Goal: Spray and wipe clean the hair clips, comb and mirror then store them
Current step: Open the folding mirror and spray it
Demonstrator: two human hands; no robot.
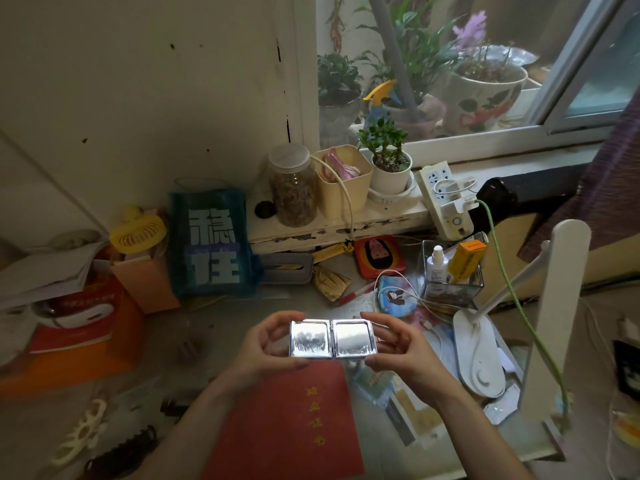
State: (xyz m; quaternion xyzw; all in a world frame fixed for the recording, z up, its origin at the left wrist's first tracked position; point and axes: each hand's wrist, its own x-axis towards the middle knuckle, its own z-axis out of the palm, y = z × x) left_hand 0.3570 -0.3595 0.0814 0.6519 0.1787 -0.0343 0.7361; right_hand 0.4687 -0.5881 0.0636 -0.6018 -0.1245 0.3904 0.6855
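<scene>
Above red booklet: left hand and right hand pinch opened folding mirror by its ends; mirror step, wiping likely next; needs cloth, one hand freed

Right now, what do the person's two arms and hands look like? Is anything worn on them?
Both forearms are bare as far as the picture shows: no sleeves, no gloves. The left hand and the right hand show no ring, and no watch or bracelet is visible at either wrist. The fingernails look short and unpainted, though the dim light makes that hard to confirm.
</scene>
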